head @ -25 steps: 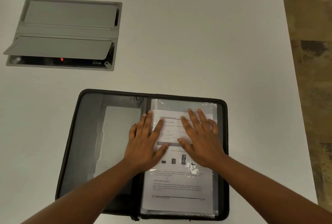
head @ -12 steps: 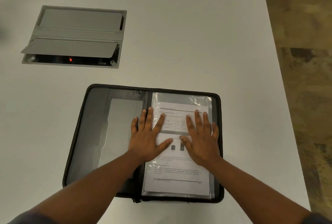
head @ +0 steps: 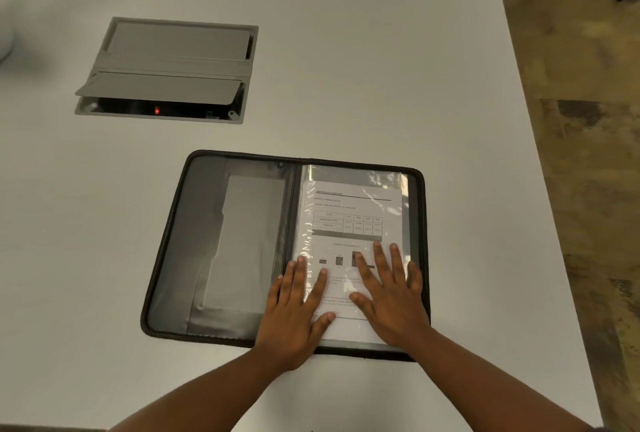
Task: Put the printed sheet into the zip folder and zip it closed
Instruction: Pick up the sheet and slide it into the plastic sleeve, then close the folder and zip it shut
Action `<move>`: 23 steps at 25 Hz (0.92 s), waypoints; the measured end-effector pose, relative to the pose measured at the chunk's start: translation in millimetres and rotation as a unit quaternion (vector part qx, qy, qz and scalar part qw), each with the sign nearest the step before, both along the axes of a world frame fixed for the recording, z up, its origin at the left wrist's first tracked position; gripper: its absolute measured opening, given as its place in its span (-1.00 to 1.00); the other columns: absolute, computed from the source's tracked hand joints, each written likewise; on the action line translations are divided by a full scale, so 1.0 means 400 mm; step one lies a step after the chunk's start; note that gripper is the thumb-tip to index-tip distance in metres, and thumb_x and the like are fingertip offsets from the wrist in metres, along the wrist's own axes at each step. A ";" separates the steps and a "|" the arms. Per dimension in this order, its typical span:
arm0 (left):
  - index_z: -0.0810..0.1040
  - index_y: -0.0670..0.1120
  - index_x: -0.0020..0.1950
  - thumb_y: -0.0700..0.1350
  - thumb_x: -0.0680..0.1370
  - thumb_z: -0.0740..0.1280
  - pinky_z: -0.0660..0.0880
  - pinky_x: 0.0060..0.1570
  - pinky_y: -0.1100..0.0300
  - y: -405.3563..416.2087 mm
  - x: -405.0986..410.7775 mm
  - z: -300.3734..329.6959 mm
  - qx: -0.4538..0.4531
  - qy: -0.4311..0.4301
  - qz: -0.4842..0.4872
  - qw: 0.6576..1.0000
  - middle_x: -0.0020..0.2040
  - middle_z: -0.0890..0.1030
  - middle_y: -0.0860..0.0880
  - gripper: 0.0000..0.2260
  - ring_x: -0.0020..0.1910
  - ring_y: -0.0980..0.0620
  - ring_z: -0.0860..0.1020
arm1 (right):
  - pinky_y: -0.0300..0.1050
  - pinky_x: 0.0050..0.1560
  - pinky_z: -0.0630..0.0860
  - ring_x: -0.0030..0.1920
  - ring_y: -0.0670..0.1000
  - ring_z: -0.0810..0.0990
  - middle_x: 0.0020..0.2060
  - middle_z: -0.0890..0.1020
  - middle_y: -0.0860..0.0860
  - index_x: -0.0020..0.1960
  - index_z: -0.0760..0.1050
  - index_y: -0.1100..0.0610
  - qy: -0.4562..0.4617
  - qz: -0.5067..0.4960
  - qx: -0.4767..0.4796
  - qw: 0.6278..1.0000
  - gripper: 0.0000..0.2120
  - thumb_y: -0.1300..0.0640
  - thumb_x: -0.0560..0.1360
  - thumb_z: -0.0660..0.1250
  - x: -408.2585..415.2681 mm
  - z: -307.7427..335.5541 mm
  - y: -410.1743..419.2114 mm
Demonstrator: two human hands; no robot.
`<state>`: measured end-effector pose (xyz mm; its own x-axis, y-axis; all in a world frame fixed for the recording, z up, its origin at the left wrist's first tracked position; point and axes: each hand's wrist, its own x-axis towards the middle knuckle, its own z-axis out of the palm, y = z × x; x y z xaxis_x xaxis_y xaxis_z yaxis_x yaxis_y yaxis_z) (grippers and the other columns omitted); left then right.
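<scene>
Looking down from the head camera, a black zip folder (head: pixel 221 251) lies open flat on a pale grey desk (head: pixel 381 68). Its left half is a dark inner cover with a grey pocket. Its right half holds clear plastic sleeves, and the printed sheet (head: pixel 349 220), showing a table and a small bar chart, lies on that right half; whether it sits under the top sleeve or on it cannot be told, though glare suggests plastic over it.

Both hands lie flat, palms down, on the lower part of the sheet. The left hand (head: pixel 294 314) has straight, spread fingers and its grip holds nothing; its outer fingers reach over the folder's spine. The right hand (head: pixel 391 300) is likewise flat with a wide, empty grip, its little finger near the folder's right edge.

Farther back on the left, a grey cable hatch (head: pixel 173 68) is set into the desk, its near flap raised, with a small red light inside. Patterned floor (head: pixel 588 189) shows to the right.

The step in hand looks like smoothing the sheet flat. To do it well, press evenly and keep the paper's edges inside the zip track, so nothing catches when the cover folds over and the zip runs round.
</scene>
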<state>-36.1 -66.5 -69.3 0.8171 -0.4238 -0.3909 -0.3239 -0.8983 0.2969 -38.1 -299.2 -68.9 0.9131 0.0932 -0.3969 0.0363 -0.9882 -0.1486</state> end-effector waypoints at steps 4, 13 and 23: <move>-0.32 0.15 0.60 0.35 0.64 -0.09 -0.22 0.52 -0.09 0.025 -0.066 0.012 -0.025 0.010 -0.024 0.999 0.59 -0.42 -0.03 -0.34 0.57 -0.04 -0.39 | 0.34 0.52 -0.05 0.59 0.12 -0.28 0.61 -0.24 0.02 0.60 -0.27 -0.11 -0.004 -0.041 -0.011 0.999 -0.31 -0.37 0.59 -0.17 -0.012 0.003 -0.008; -0.11 0.14 0.64 0.33 0.62 -0.05 -0.10 0.53 -0.09 0.184 0.018 0.052 -0.100 -0.009 0.187 0.977 0.65 -0.19 -0.01 -0.37 0.62 -0.03 -0.21 | 0.16 0.57 -0.15 0.60 0.05 -0.20 0.62 -0.12 0.01 0.62 -0.11 0.02 -0.014 -0.038 0.104 0.994 -0.34 -0.25 0.64 -0.04 0.069 0.075 0.185; 0.21 -0.03 0.58 0.22 0.63 0.16 0.24 0.41 -0.24 0.405 0.287 0.095 -0.069 0.053 0.491 0.867 0.57 0.27 -0.14 -0.42 0.48 -0.28 0.31 | -0.27 0.15 0.32 0.32 0.13 0.49 0.43 0.42 0.12 0.53 0.24 0.19 0.077 -0.230 0.350 0.905 -0.51 0.15 0.63 0.23 0.163 0.184 0.454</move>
